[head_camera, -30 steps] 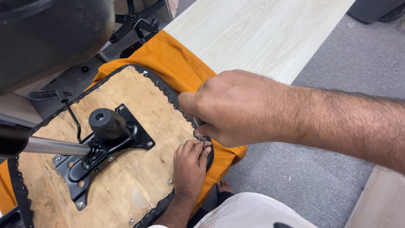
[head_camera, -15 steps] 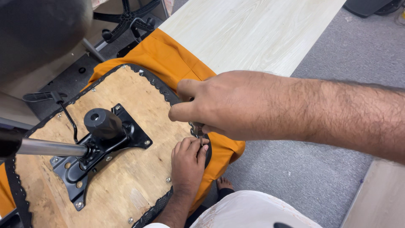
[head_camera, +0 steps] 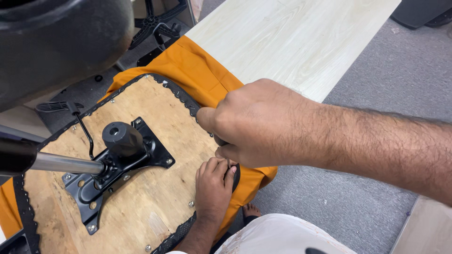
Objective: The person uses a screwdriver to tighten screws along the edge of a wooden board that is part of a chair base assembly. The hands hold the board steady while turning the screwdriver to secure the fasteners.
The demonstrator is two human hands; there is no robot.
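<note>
An upturned chair seat lies with its plywood underside [head_camera: 155, 202] facing up, wrapped in orange fabric [head_camera: 188, 70] and rimmed by a stapled black edge trim [head_camera: 181, 96]. My left hand [head_camera: 213, 188] rests on the plywood at the near right edge, its fingertips curled onto the trim. Just above it my right hand [head_camera: 256, 122] is a closed fist around a small dark object [head_camera: 220, 140] at the seat's rim; most of that object is hidden. A black metal mounting plate [head_camera: 94, 188] with a black knob [head_camera: 121, 137] is bolted to the middle of the board.
A chrome rod [head_camera: 66, 163] with a black grip reaches in from the left. A black chair shell [head_camera: 56, 42] fills the upper left, with a black star base [head_camera: 157, 23] behind it. A pale wooden board [head_camera: 292, 42] lies on grey carpet [head_camera: 400, 80]. My white-clothed knee [head_camera: 278, 235] is below.
My right fist has shifted slightly left along the seat's rim. My left hand has stayed at the same spot on the plywood.
</note>
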